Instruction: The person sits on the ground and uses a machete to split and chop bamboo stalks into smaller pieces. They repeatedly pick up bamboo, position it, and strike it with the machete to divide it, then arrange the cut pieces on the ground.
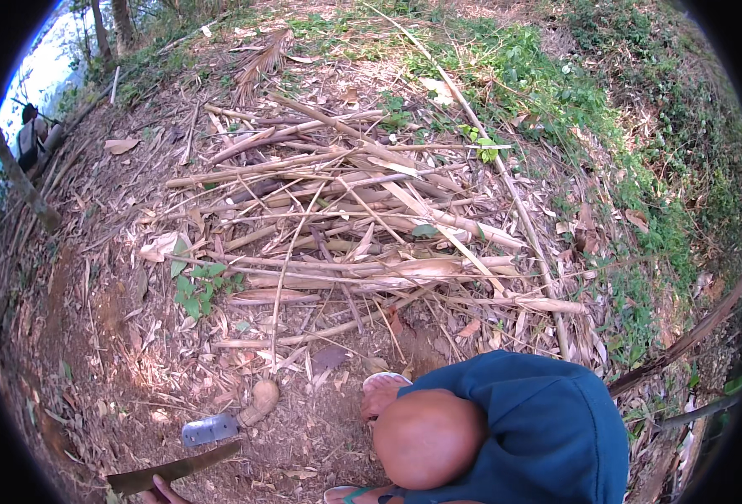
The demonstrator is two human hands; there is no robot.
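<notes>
At the lower left edge, the fingertips of my left hand (162,491) press against a long dark blade (178,470), like that of a machete. The rest of the hand and any handle are cut off by the frame. Just beyond the blade, a short bluish-grey flat piece (210,429) lies on the soil, its end meeting a brown knobbly piece (262,401); its kind is unclear. Ahead of me spreads a heap of dry cut stalks and sticks (346,210), lying mostly crosswise. My right hand is out of view.
My bent knee (429,437), in blue cloth (547,428), and sandalled foot (358,494) take up the lower right. A long thin pole (505,176) slants past the heap. Green undergrowth (639,210) covers the right; a thin trunk (26,185) leans at the left.
</notes>
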